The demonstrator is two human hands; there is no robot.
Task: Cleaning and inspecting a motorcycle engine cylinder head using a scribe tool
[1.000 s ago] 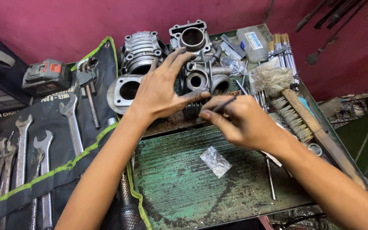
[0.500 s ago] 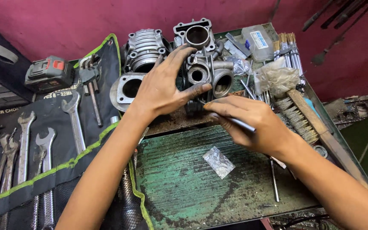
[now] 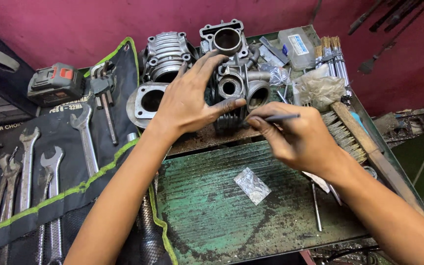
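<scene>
Magenta wall behind, a worn green worktop in front, cluttered along its far edge with engine castings. Since half a second ago the left hand has stayed spread on the finned cylinder head, while the right hand has drawn slightly back and levelled its thin metal pick — the tip now sits just beside the head's lower fins (contact cannot be confirmed). Judged from this, the work is still at the same port area.

Left fingers: wide, thumb pressed against the casting. Right fingers: narrow, pinched on the pick, wrist low over the worktop. A small foil packet lies near the right forearm; spanners rest in the tool roll at left.
</scene>
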